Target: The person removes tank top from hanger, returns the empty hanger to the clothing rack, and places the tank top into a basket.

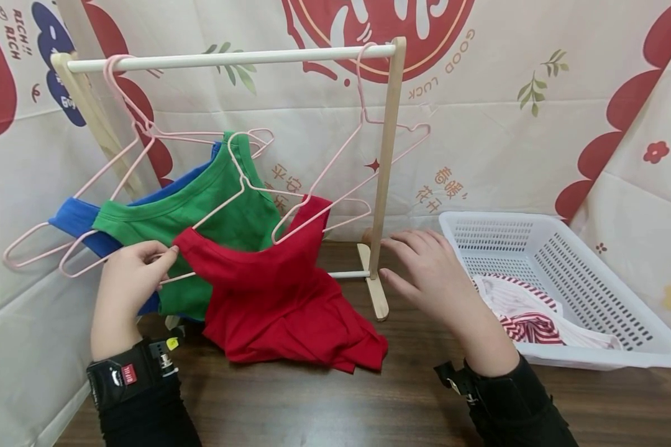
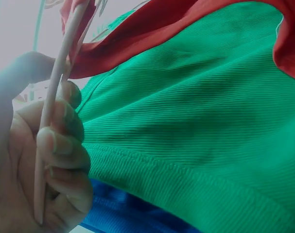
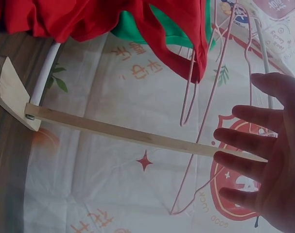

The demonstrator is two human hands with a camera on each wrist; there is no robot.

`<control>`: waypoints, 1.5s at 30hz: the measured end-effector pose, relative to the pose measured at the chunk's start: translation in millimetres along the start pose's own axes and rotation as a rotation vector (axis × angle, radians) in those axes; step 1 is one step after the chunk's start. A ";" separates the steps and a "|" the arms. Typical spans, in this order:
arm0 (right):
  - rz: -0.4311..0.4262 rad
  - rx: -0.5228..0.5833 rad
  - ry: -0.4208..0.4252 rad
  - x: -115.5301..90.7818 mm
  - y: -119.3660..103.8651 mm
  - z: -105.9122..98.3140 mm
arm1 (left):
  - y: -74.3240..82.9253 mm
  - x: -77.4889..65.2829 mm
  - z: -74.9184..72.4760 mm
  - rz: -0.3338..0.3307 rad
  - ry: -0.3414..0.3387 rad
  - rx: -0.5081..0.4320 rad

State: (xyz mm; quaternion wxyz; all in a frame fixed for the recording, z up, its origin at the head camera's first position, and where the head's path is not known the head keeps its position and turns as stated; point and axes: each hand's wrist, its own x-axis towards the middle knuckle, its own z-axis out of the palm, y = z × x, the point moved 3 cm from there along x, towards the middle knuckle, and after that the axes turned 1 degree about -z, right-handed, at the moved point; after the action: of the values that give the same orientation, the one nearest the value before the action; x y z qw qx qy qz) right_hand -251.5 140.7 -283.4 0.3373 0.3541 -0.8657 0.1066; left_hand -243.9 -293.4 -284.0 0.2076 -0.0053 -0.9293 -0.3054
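Note:
My left hand (image 1: 128, 273) grips the left end of a pink hanger (image 1: 218, 209), its fingers curled round the wire in the left wrist view. A red tank top (image 1: 279, 279) hangs from that hanger, its lower part bunched on the table. The hanger's hook sits below the rail, in front of the green top. With fingers spread, my right hand (image 1: 430, 273) holds nothing, near the rack's right post (image 1: 388, 155). Behind the red top, a green tank top (image 2: 186, 107) and a blue tank top (image 1: 73, 214) hang on pink hangers at the rail's left.
The white rail (image 1: 229, 59) crosses the wooden rack. Near its right end hangs a bare pink hanger (image 1: 335, 158), overlapping the red top in view. A white basket (image 1: 609, 279) at right holds white and red-striped cloth (image 1: 531, 326). Printed sheeting stands behind and at both sides.

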 end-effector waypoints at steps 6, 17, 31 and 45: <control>0.031 -0.008 0.022 0.5 0.4 0.5 | -4.5 3.0 7.5 0.035 -0.136 -0.074; 0.086 -0.014 0.094 0.6 0.6 3.7 | 1.4 10.4 28.3 0.072 -0.296 -0.220; 0.295 0.082 -0.158 -2.0 1.0 17.2 | 17.5 15.8 54.6 0.124 -0.478 -0.209; 0.352 0.106 -0.413 -8.0 7.2 29.4 | 29.7 16.5 66.6 0.181 -0.533 -0.183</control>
State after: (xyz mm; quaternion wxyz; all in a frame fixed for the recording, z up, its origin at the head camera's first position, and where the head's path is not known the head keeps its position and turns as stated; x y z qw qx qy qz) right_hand -267.2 137.9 -310.3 0.1110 0.2299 -0.9575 0.1345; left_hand -280.4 -233.3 -309.2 -0.0187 -0.1870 -0.9154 -0.3559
